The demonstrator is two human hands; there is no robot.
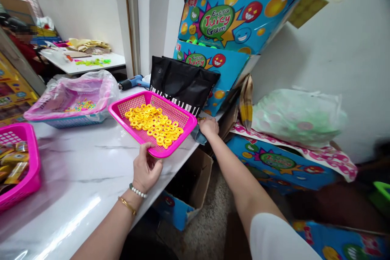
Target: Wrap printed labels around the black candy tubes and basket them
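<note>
A pink mesh basket (pixel 179 114) holding several yellow ring-shaped pieces (pixel 154 124) sits tilted at the edge of a white marble table (pixel 85 170). My left hand (pixel 146 169) grips the basket's near rim, fingers curled under it. My right hand (pixel 209 126) reaches to the basket's right corner, fingers closed around a small thing I cannot make out, next to a black bag (pixel 183 83).
A plastic-lined basket (pixel 73 99) with coloured pieces stands at the table's back left; another pink basket (pixel 18 162) of wrapped items at far left. A blue-handled tool (pixel 132 82) lies behind. Blue "Extra Juicy Gum" boxes (pixel 234 18) are stacked right. An open box (pixel 185 195) sits on the floor. A person sits at back left.
</note>
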